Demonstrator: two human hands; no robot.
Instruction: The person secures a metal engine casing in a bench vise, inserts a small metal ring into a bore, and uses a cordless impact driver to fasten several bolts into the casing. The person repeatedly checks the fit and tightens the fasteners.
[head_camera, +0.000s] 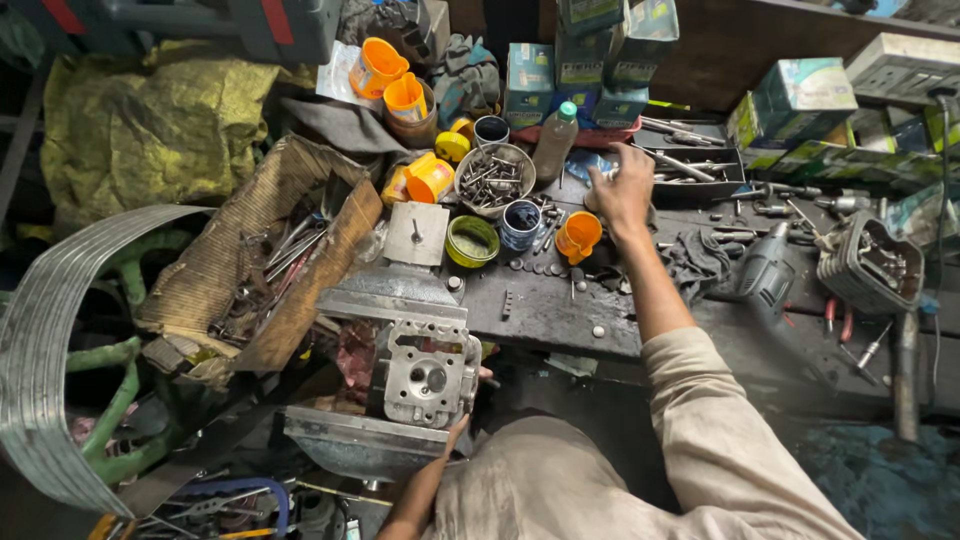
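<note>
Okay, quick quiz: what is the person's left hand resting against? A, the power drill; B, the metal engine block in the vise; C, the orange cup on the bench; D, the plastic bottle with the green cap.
B: the left hand touches the lower right side of the grey engine block, while the right hand reaches far across the bench.

Dim, warm light falls from above onto the middle of the bench (560, 310), leaving the corners and lower edge in deep shadow. The orange cups (405, 95) and the pale metal engine block (428, 372) catch the most light; the curved metal strip (45, 350) shows a soft sheen without harsh glare. The wide lens bends the edges outward. Focus is fairly sharp centrally, softer and grainy toward the dark borders.
</note>
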